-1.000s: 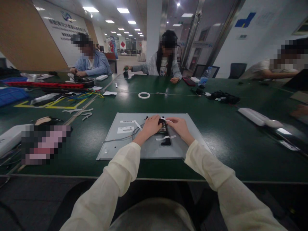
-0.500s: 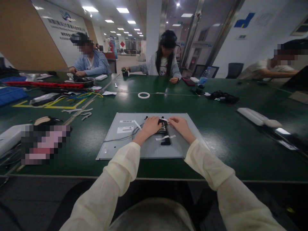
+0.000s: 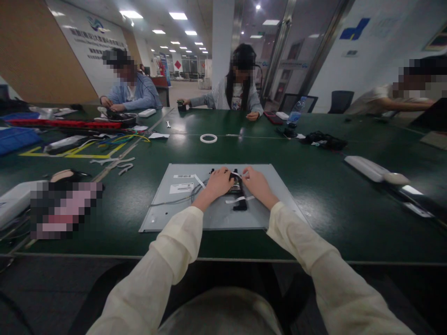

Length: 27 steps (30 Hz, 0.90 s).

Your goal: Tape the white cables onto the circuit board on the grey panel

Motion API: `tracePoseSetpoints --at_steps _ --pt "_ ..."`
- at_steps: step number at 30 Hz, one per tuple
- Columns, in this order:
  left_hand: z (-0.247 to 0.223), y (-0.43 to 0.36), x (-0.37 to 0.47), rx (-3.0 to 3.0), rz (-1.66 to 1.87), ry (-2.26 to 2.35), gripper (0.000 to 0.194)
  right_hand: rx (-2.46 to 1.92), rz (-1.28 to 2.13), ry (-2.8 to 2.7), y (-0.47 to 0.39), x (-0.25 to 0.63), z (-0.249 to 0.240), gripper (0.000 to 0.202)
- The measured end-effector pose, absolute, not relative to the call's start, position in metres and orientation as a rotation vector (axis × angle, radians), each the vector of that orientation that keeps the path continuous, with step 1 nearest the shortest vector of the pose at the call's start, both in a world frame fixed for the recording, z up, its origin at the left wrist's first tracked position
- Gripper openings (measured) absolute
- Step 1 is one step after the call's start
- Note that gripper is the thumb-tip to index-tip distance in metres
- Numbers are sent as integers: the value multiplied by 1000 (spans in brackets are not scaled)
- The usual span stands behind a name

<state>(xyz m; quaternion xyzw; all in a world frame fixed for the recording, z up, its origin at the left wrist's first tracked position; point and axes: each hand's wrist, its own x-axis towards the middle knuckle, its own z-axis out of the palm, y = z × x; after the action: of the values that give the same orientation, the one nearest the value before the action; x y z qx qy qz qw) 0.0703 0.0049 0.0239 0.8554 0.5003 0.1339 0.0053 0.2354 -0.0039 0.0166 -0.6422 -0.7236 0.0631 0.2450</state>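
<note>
A grey metal panel lies flat in front of me, with a black bracket and a small circuit board on it. My left hand grips the bracket's upper left part, fingers bent over it and thumb beside the board. From that thumb a white tape strip runs to my right hand, whose thumb and fingertips are closed at its end; the exact contact is hard to see. Another tape piece crosses the bracket lower down. Thin grey cables lead left from under my left hand.
A tape roll lies beyond the panel on the green table. White strips, wires and a blue bin are at left. Black cables and a white device are at right. Three people sit around the table.
My right hand has shifted slightly left and its fingers are more curled. The tape strip's right end now bends downward. My left hand stays put.
</note>
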Motion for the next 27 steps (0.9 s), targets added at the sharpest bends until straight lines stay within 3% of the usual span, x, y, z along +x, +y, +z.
tracePoseSetpoints --at_steps 27 --pt "20 6 69 2725 444 1560 33 -2115 -118 -2100 -23 233 30 24"
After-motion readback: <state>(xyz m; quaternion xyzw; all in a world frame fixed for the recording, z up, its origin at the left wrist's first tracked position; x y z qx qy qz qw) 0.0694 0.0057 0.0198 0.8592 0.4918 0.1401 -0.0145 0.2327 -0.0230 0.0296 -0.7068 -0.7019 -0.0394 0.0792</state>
